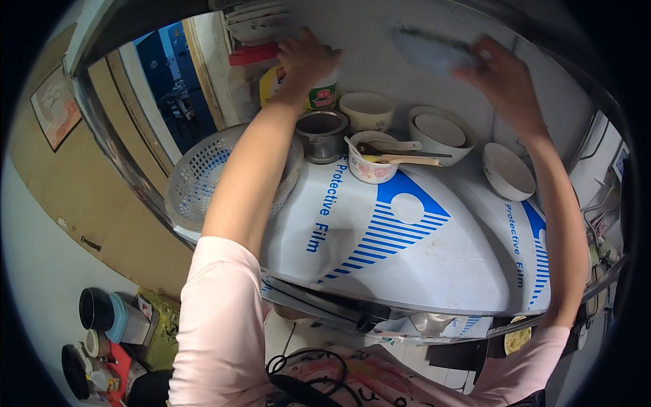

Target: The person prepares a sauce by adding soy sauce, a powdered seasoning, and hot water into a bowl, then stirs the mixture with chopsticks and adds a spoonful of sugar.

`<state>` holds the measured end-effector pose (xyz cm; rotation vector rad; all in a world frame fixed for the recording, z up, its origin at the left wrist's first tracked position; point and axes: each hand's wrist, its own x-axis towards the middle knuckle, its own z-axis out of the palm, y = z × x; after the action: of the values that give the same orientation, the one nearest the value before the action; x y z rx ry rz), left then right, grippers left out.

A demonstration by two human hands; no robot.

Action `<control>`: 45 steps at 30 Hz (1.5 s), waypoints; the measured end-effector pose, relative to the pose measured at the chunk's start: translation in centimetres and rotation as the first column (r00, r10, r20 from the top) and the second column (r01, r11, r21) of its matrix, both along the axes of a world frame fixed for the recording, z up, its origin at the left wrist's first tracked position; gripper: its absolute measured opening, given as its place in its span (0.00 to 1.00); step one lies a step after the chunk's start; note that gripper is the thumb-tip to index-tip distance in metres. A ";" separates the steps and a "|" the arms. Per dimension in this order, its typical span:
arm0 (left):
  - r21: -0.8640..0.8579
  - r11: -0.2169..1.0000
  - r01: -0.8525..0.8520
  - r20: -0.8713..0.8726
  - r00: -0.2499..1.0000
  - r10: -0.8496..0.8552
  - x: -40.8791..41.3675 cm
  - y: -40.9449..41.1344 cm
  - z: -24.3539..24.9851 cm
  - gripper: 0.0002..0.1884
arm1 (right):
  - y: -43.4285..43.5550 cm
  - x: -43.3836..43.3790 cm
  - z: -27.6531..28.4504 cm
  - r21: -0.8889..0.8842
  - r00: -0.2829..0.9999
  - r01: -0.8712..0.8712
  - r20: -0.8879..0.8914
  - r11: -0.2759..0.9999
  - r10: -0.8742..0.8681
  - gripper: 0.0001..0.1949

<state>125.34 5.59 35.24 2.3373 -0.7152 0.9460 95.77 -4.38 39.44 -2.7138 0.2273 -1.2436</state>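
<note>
My left hand (307,58) reaches to the back left of a shelf lined with printed protective film (432,254). It is at the top of a yellow-labelled container (323,95), beside a red lid (253,54); its grip is partly hidden. On the right, my right hand (488,68) holds up a blurred, pale, flat thing with a dark edge (432,48), too blurred to name. Below the hands stand a metal pot (322,140), a cream bowl (367,109), a flowered bowl (374,172) with spoons and other utensils across it, two nested bowls (440,129) and a tilted white bowl (508,173).
A perforated metal colander (196,178) sits at the shelf's left end, under my left forearm. Stacked bowls (259,25) are at the back left. The shelf's metal front edge (432,310) curves before me. Containers, including a blue-lidded one (118,318), stand lower left.
</note>
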 end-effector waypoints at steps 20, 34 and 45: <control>0.383 0.855 0.351 -0.277 0.926 -0.256 5.4 -2.1 3.4 0.53 | 3.1 -17.7 -16.7 0.468 0.956 0.292 -0.144 0.834 -0.255 0.19; 0.142 0.914 0.381 -0.067 0.925 -0.375 3.3 0.0 5.8 0.42 | 3.4 -18.1 -17.8 0.467 0.956 0.288 -0.095 0.836 -0.277 0.21; -0.049 0.858 0.511 0.112 0.857 -0.504 -6.0 6.8 9.6 0.52 | 4.1 -19.2 -17.5 0.405 0.954 0.297 -0.089 0.865 -0.285 0.23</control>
<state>119.37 12.35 44.82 1.8908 -1.2362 0.8224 76.56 -0.28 21.94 -2.3806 0.8335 -1.0713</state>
